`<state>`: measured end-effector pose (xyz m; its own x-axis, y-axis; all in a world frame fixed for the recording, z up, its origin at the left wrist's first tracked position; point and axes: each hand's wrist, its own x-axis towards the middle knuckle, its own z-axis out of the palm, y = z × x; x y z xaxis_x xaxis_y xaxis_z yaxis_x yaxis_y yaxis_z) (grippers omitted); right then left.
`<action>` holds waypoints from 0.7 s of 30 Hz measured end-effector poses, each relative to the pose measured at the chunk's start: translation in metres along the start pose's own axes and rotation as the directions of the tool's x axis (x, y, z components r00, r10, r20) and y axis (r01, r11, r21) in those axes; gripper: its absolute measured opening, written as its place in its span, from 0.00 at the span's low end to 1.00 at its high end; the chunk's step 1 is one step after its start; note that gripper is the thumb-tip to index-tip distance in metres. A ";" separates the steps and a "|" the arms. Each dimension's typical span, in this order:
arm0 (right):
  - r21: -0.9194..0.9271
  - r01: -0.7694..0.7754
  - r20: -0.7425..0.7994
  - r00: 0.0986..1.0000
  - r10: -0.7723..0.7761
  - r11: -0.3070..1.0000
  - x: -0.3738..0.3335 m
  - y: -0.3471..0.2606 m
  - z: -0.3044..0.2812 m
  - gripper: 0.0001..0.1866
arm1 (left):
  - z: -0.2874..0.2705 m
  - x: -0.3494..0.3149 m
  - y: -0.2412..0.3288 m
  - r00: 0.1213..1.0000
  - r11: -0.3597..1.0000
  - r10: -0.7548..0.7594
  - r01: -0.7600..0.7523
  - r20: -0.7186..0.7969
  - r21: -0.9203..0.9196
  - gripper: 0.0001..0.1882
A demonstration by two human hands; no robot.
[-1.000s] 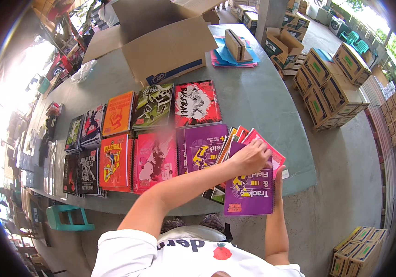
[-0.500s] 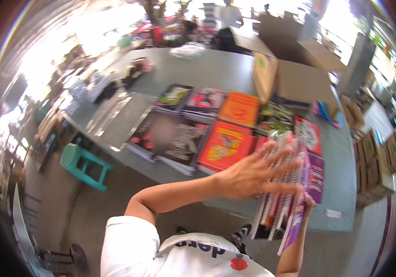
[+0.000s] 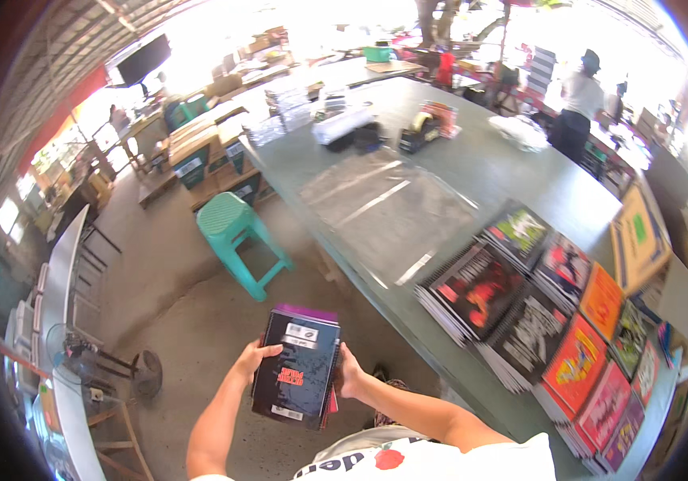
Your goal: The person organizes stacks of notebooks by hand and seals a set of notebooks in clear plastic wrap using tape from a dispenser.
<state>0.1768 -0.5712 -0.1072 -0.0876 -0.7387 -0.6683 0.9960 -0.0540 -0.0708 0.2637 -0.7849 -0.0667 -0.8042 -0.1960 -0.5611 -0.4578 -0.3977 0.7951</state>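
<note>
Between my two hands is a stack of spiral notebooks (image 3: pixel 296 373), held over the floor beside the table. Its top cover is dark blue-grey with red lettering and white labels; a purple edge sticks out behind. My left hand (image 3: pixel 252 359) closes on the left side, thumb over the cover. Along the right edge my right hand (image 3: pixel 349 372) grips the stack, its fingers partly hidden. Rows of notebook stacks lie on the table to my right, among them a black one with a red picture (image 3: pixel 480 289), a red one (image 3: pixel 575 359) and a pink one (image 3: pixel 607 405).
Clear plastic bags (image 3: pixel 384 204) lie flat on the grey table (image 3: pixel 520 172), with a tape dispenser (image 3: pixel 420 132) behind. A cardboard box (image 3: pixel 640 236) stands far right. A green stool (image 3: pixel 236 232) and a fan (image 3: pixel 147 373) are on my left.
My view has swung left, away from the notebook rows. The held notebooks have moved off the table's side, now cover up between both hands. My left hand was spread over their spiral edges before.
</note>
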 end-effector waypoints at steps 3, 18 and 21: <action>-0.242 -0.011 0.116 0.992 0.040 0.970 0.021 -0.026 0.055 0.38 | -0.062 0.018 0.005 0.978 0.948 -0.158 0.112 -0.135 -0.299 0.21; -0.409 0.903 0.058 -0.115 -0.992 -0.129 -0.006 -0.320 0.090 0.52 | 0.154 0.316 0.280 0.507 0.751 0.607 -0.617 0.612 -0.233 0.48; -0.590 0.747 0.101 -0.307 -0.946 -0.306 0.012 -0.330 0.063 0.54 | 0.172 0.355 0.265 0.557 0.793 0.556 -0.577 0.617 -0.195 0.50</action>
<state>-0.1523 -0.6045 -0.0454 -0.9138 0.2104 0.3473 -0.3796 -0.1388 -0.9147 -0.2081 -0.8059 -0.0156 -0.9364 0.2222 0.2718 0.1746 -0.3768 0.9097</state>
